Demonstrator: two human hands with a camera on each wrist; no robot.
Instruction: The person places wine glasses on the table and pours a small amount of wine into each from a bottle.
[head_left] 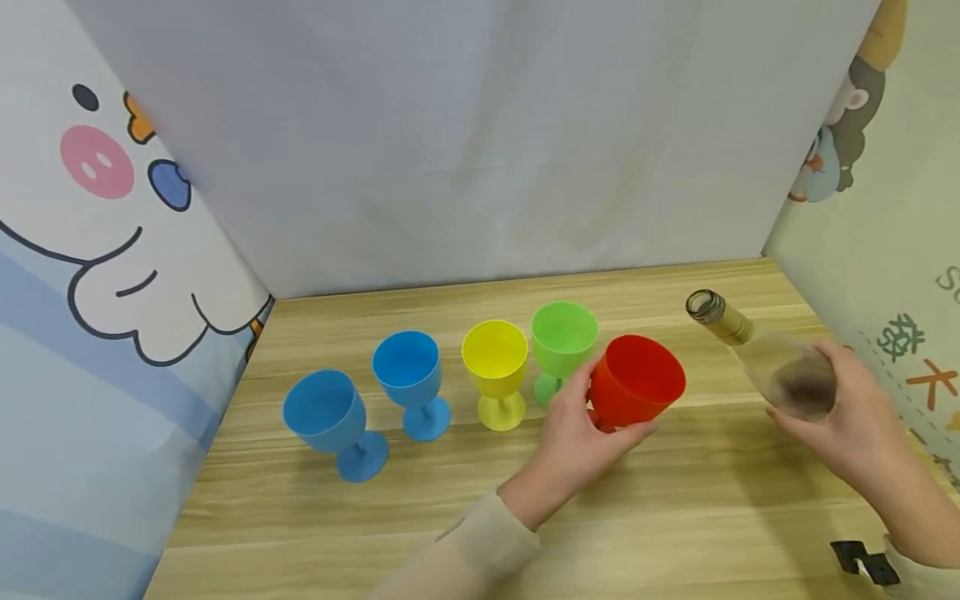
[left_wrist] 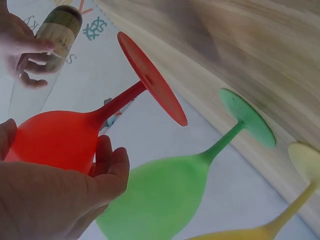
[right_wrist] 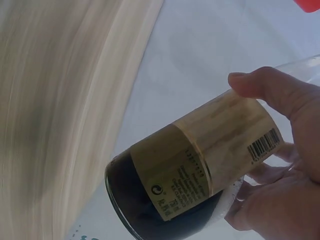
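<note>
Pale cloth rises behind a wood-grained table, and we see printed cartoon panels at either side. We find the bottle above the table's right side, its long axis slanting, the mouth up and leftward, the base down toward the right hand. That hand's thumb and fingers curl round the body; from the right wrist we see the base end jutting out on one side of the grip and the neck end on the other.

We see the red goblet near the table's middle right, bowl opening upward and tipped slightly rightward. The left hand pinches its bowl between thumb and fingers, so stem and foot lie below the grip; the foot looks raised off the wood. Just left stand the green goblet, the yellow goblet and two blue goblets.

From the head we cannot make out the red stem; at the right wrist, the bottle's neck is cut off and its small label print is mostly illegible.
</note>
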